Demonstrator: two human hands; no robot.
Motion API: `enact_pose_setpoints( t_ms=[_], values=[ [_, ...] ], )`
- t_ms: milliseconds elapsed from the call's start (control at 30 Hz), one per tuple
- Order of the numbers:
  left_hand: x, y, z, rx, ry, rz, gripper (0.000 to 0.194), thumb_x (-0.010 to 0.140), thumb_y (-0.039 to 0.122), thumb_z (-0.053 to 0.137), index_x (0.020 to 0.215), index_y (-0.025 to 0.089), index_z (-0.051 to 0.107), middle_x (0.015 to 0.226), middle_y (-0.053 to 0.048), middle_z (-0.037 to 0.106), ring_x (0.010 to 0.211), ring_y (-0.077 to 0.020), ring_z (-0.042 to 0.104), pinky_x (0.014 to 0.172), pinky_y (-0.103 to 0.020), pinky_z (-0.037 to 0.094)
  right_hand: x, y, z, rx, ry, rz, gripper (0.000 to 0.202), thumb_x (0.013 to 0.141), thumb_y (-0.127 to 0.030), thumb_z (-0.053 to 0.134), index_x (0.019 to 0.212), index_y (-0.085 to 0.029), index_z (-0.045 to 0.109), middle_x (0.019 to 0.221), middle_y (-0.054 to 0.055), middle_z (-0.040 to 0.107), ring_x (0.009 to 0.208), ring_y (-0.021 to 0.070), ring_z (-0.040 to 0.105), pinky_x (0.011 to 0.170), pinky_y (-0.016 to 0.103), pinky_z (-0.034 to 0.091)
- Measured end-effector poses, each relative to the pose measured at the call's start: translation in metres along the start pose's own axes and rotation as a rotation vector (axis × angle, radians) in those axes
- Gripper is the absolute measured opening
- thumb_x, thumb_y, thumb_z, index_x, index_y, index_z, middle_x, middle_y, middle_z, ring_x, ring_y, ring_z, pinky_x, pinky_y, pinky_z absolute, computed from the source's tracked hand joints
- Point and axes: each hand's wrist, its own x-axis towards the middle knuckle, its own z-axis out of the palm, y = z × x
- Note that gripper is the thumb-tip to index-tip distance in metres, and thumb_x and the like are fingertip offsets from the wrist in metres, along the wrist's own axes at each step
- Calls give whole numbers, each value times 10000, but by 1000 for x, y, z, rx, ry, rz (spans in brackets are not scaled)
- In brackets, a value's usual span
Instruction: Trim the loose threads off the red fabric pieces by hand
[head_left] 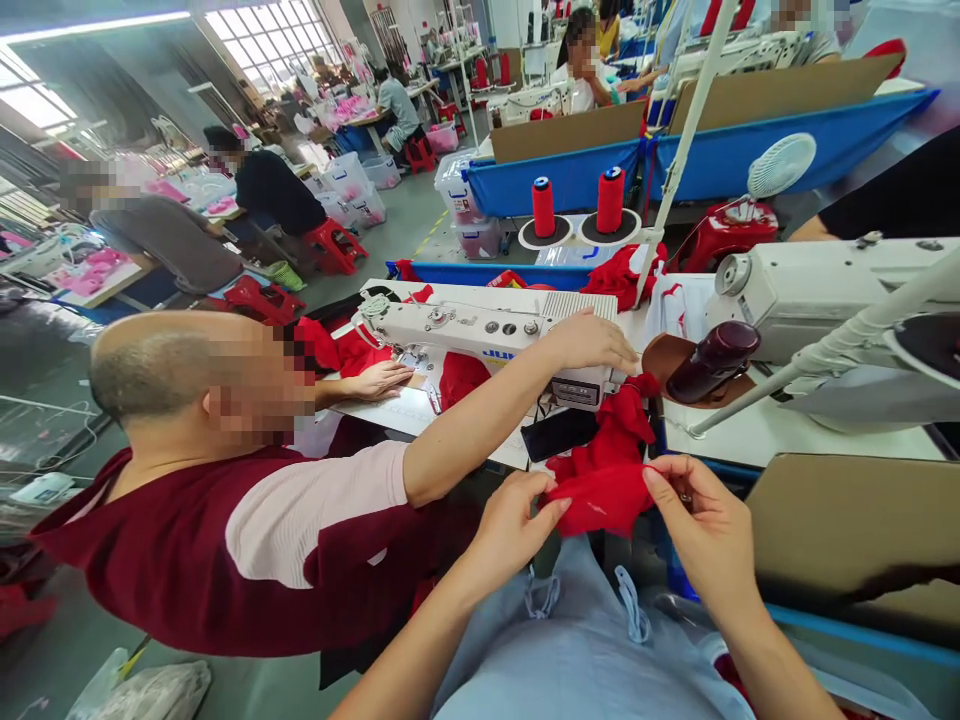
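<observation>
A piece of red fabric (600, 497) is stretched between my two hands, above my light blue clothing. My left hand (514, 525) pinches its left edge between thumb and fingers. Its upper right corner is pinched by my right hand (701, 515). More red fabric (619, 425) lies bunched just beyond, at the end of a white sewing machine (480, 335). A dark phone-like object (559, 435) is beside that bunch.
A seated person (225, 480) at the left reaches an arm across the sewing machine, close beyond my hands. Cardboard (855, 530) stands at the right. A dark red bottle (716, 360) and a slanted white pole (847, 345) are at the right machine.
</observation>
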Motion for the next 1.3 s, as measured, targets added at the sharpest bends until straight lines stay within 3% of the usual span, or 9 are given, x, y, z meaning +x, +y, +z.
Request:
enact_pose_setpoints(
  t_ms=[67,200,300,433,533,733,933,1133,1300],
  values=[
    [-2,5,5,-291,-54,-77,273,824,421,609,711,174,583,698,4,557,653,-132,454,614,-248,354,-2,1,-3,-69,-19,-120,123,896,-286,590,958,-201,652,855,37,633,512,105,490,524,256,479],
    [-2,20,25,-698,71,-175,291,754,460,714,743,182,628,649,36,566,567,-89,459,583,-225,378,-10,-2,-5,-58,-368,-385,322,847,-352,673,1132,-206,635,1040,97,672,586,138,597,482,248,502],
    [-4,32,39,-784,101,-115,251,767,432,720,833,194,677,744,10,639,674,-122,563,688,-261,451,-7,-7,-6,15,-318,-415,198,900,-262,595,1077,-207,667,964,87,701,785,196,679,647,280,561],
    [-12,42,54,-563,121,18,372,684,309,813,1011,179,694,983,-58,684,945,-209,594,883,-324,455,6,-13,-8,228,-365,-243,154,891,-174,573,903,-232,716,847,27,716,751,165,677,687,248,555],
    [-14,42,59,-589,257,-17,300,745,395,751,921,155,709,876,-46,684,851,-182,587,829,-296,450,8,-14,-9,343,-474,-58,138,851,-245,629,942,-231,732,898,30,744,803,189,692,731,270,563],
    [-15,33,49,-609,268,-45,351,746,471,734,662,135,680,704,-10,593,692,-123,492,697,-236,392,2,-2,-18,563,-565,390,293,794,-471,705,933,-217,755,857,35,760,755,207,690,710,300,564],
    [-18,19,39,-1091,137,-265,374,653,469,810,842,181,665,791,-19,660,701,-141,581,684,-256,430,-4,-10,-7,743,-509,593,307,721,-506,773,889,-249,771,837,44,766,790,238,700,722,347,565],
    [-29,-5,27,-987,229,-116,366,722,499,754,731,160,615,684,25,586,631,-87,508,633,-203,394,-26,-27,18,621,-337,447,271,725,-497,765,837,-251,776,778,29,726,744,212,661,674,303,541],
    [-41,-5,20,-948,38,-23,469,709,515,756,1018,182,640,971,-42,665,862,-156,591,807,-269,451,-46,-39,39,293,-317,87,240,842,-423,656,773,-214,751,722,19,660,649,160,583,606,239,495]
  ],
)
